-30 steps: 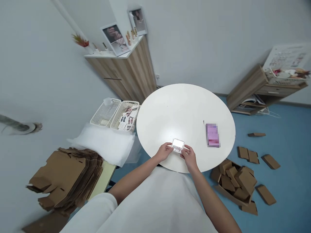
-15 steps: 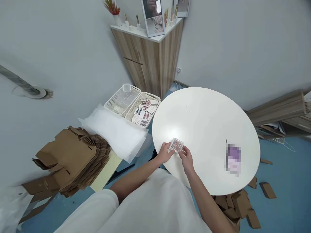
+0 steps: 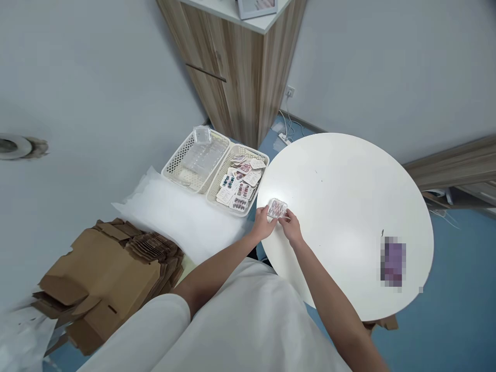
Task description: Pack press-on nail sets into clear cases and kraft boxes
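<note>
A small clear plastic case [image 3: 277, 207] with rows of reddish press-on nails is held above the near left edge of the round white table [image 3: 349, 181]. My left hand [image 3: 263, 224] grips its left and lower side. At its lower right corner, my right hand [image 3: 290, 226] has its fingers closed on the rim. Left of the table, a white basket [image 3: 213, 196] holds many cards of press-on nails [image 3: 243, 190]. The basket beside it [image 3: 167, 170] holds clear plastic cases [image 3: 202, 135].
White foam sheets [image 3: 186, 222] lie in front of the baskets, near a stack of flattened cardboard boxes [image 3: 112, 274]. A blurred purple item [image 3: 393, 261] lies on the table's right part. A wooden cabinet [image 3: 236, 77] stands behind, with a power strip [image 3: 284, 138] on the floor.
The camera view has tipped downward and shifted left. Both hands keep hold of the case, which now shows its nails flatter toward me.
</note>
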Demonstrator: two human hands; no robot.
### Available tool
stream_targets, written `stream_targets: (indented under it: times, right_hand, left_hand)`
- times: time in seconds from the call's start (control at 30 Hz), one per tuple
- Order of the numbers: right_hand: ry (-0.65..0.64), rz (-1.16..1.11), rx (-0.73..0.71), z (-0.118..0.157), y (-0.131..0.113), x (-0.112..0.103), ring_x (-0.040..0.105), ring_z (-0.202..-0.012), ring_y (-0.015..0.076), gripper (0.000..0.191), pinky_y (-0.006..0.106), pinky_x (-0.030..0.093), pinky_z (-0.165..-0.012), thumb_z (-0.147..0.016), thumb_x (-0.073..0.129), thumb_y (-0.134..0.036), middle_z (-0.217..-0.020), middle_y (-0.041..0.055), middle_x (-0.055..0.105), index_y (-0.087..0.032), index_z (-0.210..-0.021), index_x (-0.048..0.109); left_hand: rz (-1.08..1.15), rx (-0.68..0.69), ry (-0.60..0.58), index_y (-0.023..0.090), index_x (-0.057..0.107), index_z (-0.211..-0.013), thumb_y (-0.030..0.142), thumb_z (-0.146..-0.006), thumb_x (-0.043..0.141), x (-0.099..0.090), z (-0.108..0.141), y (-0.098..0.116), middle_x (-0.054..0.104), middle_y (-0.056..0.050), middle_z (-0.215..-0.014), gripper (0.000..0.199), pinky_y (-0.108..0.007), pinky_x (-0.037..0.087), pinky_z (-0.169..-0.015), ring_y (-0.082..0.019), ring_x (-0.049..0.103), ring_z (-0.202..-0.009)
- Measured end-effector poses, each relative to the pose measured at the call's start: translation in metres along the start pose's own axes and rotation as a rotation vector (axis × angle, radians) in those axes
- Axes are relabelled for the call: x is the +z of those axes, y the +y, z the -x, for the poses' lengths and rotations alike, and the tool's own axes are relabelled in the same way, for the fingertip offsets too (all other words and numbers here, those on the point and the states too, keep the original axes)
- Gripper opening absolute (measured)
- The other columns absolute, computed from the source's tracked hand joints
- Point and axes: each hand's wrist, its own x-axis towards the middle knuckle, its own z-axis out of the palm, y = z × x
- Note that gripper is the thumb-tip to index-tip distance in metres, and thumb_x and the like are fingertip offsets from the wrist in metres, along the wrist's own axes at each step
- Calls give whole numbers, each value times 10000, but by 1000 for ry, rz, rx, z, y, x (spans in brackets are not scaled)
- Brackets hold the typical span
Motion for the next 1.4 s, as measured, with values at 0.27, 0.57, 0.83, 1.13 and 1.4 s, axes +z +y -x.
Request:
stream_targets:
  times: [0.27,0.57,0.83,1.13,1.4]
  right_hand:
    - [-31,79,-36,-31,-25,16,492,-624,107,256,226,410,-546,-625,512,-262,-890,21,565,-181,-866,536]
    - [-47,96,-89,-42,-27,21,503,-650,112,270,221,399,-534,-637,485,-271,-892,25,558,-174,-886,522]
    - [-44,108,-4,-22,-13,8,549,-869,173,605,307,458,-743,-641,539,-324,-1200,97,458,-195,-1218,411]
    - [-183,131,-56,27,15,-17,561,-879,191,568,334,460,-755,-671,532,-356,-1208,98,482,-215,-1213,434]
    - [-562,193,-151,49,36,20,593,-807,174,420,343,461,-748,-675,551,-344,-1006,80,608,-184,-1063,543]
  left_hand:
    - [-19,-11,55,165,298,-1275,230,-681,566,-5,-30,13,307,-129,-1245,655,-362,264,-1004,-251,312,-1210]
    - [-3,47,79,174,219,-1302,154,-669,539,-2,-33,10,227,-135,-1332,710,-390,224,-1038,-259,209,-1276]
    - [13,37,109,152,161,-1323,175,-684,544,3,-14,8,140,-150,-1389,745,-422,182,-1055,-274,136,-1306]
    - [-49,104,65,199,441,-1163,173,-727,489,11,75,-23,411,-98,-1247,439,-377,374,-949,-219,427,-1142]
    - [-139,-20,250,203,533,-1031,275,-714,532,-28,137,-63,517,-83,-1093,325,-374,364,-935,-246,466,-1071]
